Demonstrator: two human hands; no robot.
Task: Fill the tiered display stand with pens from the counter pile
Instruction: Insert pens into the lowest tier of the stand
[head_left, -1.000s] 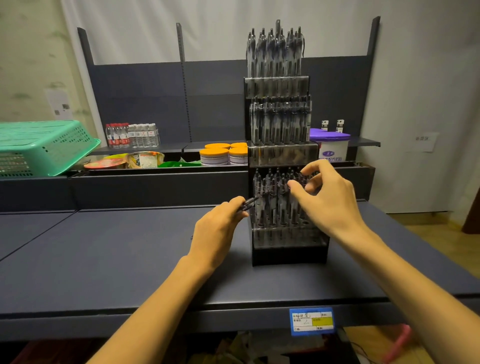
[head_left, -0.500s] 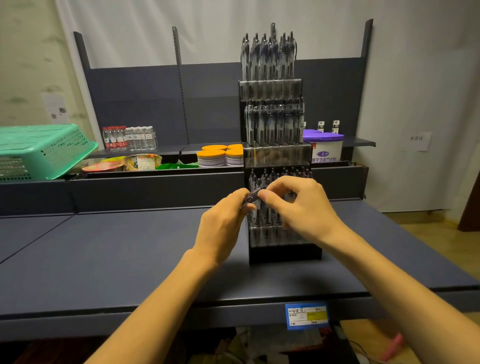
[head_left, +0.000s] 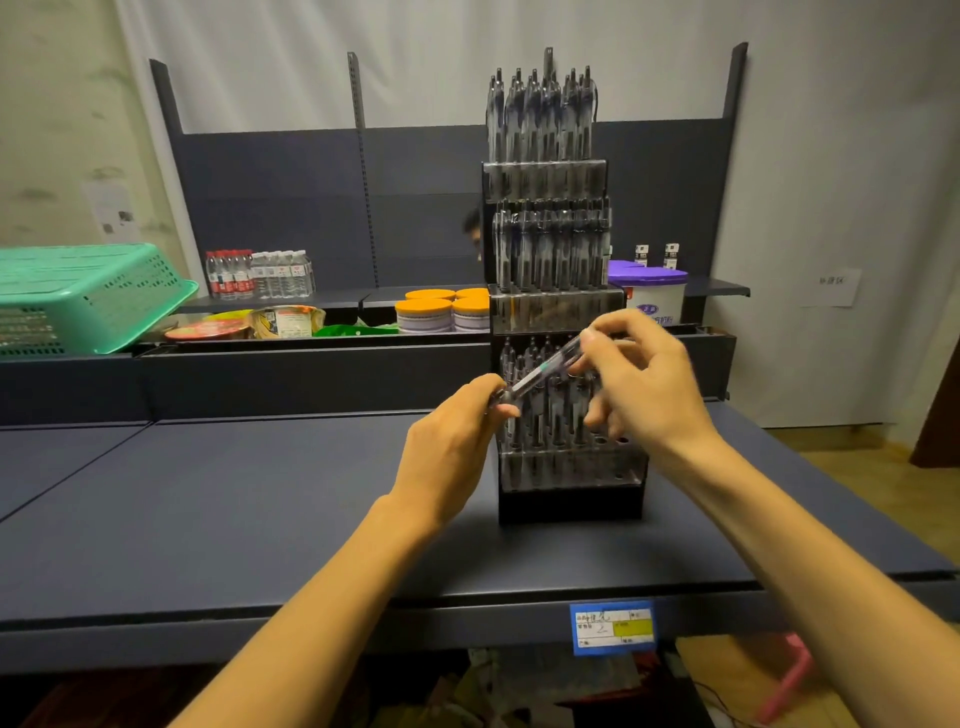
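Note:
A black tiered display stand (head_left: 569, 501) rises from the dark counter (head_left: 234, 493), its upper two tiers packed with upright pens and its lowest tier partly filled. In front of the lowest tier a clear-barrelled pen (head_left: 540, 375) lies slanted between my hands. My left hand (head_left: 457, 447) grips its lower end, and whether more pens lie in that fist is hidden. My right hand (head_left: 641, 384) pinches the pen's upper end with thumb and forefinger.
A green plastic basket (head_left: 83, 296) sits at the back left. Behind the counter a shelf holds water bottles (head_left: 260, 273), orange-lidded tubs (head_left: 444, 312), snack packets and a purple-lidded tub (head_left: 652, 291). A blue price label (head_left: 612, 626) hangs on the counter's front edge.
My right hand came back from the lowest tier to my left hand, pinched a pen there and has drawn it up and to the right. The left hand rose slightly.

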